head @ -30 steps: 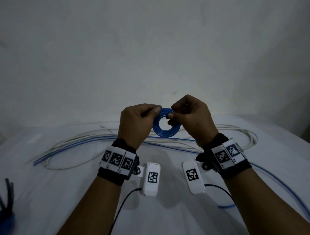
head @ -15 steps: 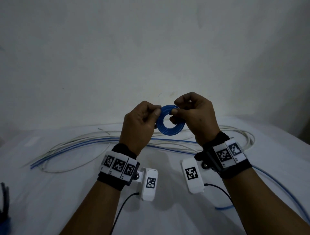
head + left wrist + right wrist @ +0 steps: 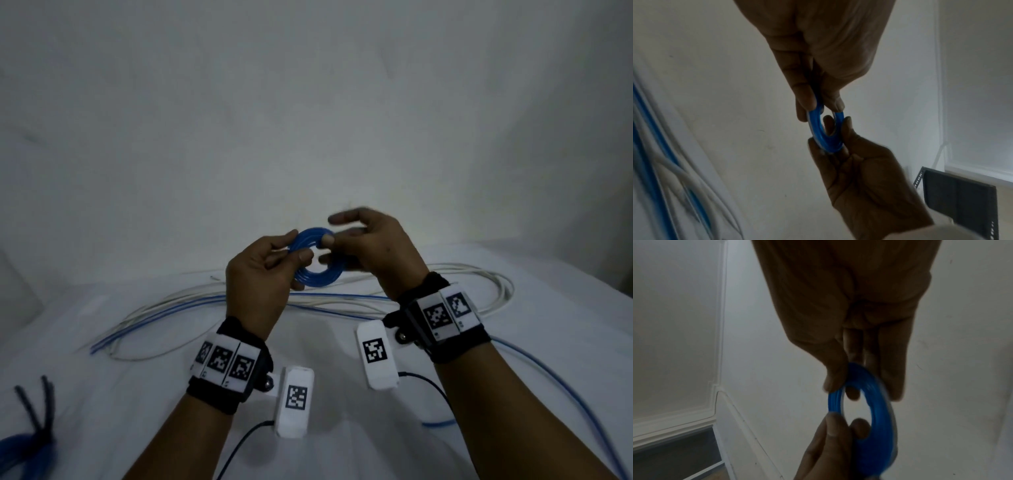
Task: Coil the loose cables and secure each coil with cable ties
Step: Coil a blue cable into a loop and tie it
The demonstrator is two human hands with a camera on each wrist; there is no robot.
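I have a small blue coil (image 3: 317, 262) held up in the air between both hands, above the white surface (image 3: 102, 394) and the loose cables (image 3: 191, 308) that trail across it from about 9 o'clock to 3 o'clock. My left hand (image 3: 260, 277) pinches the coil's rim at its 9 o'clock side, thumb in front and fingers (image 3: 805, 95) behind. My right hand (image 3: 373, 253) takes the rim near 1 o'clock between thumb and a finger, with the remaining fingers spread loosely above; it is blurred in the head view, so I cannot tell how firm that hold is. I judge the coil light and springy: thin plastic-jacketed cable wound tight wants to unwind, and the smooth jacket looks slippery. The sound place to hold it is across the whole bundle of turns at the rim, squeezing all loops together, never a single strand. No tie is on this coil yet, as far as I can see. At 8 o'clock, at the frame's edge, lies another blue bundle (image 3: 20, 452) with black ties (image 3: 34, 407) sticking up.
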